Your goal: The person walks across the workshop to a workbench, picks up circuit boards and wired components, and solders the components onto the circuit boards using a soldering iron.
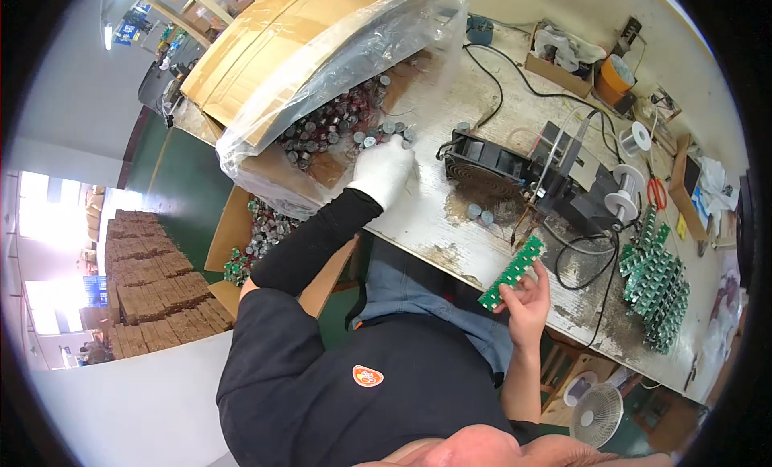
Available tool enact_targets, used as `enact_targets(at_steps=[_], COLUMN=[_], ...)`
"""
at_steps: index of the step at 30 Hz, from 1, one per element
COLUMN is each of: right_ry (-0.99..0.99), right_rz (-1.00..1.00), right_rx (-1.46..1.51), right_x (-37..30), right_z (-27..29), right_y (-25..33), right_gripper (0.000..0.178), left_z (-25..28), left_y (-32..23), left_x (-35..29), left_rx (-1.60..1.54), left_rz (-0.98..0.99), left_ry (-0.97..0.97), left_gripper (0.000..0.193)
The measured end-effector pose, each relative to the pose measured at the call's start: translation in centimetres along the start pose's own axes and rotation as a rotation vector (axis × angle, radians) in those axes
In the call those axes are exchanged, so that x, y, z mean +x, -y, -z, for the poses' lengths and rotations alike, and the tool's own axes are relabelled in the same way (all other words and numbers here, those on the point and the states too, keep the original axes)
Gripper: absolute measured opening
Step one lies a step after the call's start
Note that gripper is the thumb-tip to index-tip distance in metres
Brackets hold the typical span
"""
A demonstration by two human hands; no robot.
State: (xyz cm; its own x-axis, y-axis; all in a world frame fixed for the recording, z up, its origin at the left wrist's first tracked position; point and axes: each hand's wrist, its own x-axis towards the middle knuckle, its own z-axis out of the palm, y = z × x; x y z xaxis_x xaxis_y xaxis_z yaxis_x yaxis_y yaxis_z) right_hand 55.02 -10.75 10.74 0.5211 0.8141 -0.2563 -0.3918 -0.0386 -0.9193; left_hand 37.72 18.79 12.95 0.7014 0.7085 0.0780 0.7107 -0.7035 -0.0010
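The right hand (pixel 528 305) pinches 1 green circuit-board strip (pixel 512 272), slanting far-right; gloved left hand (pixel 383 171) curls at metal cylinders (pixel 389 127), its hold unclear.

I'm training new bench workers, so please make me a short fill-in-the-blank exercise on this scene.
The left hand wears a ____ glove below a long black sleeve.
The bare right hand holds a flat, rectangular ____ circuit board.
A brown box made of ____ is draped in clear plastic sheeting.

Missing words: white; green; cardboard.
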Motion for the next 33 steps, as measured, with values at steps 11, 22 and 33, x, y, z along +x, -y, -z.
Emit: enact_targets(at_steps=[11,22,33], right_ry=[0.003,0.014,0.051], right_rz=[-0.051,-0.074,-0.098], right_rx=[0.001,-0.009,0.056], right_x=[-0.5,0.3,-0.2], right_z=[0.5,0.1,-0.1], right_y=[0.3,0.8,1.0], right_gripper=[0.069,0.068,0.065], left_z=[2.9,0.7,0.4], left_y=[-3.7,-10.4,-13.4], left_x=[-5.1,-7.9,-8.1], left_rx=[-0.436,-1.454,-1.463], left_rz=[-0.119,0.283,0.311], left_ry=[-0.133,0.200,0.472], left_gripper=[0.013,0.027,0.030])
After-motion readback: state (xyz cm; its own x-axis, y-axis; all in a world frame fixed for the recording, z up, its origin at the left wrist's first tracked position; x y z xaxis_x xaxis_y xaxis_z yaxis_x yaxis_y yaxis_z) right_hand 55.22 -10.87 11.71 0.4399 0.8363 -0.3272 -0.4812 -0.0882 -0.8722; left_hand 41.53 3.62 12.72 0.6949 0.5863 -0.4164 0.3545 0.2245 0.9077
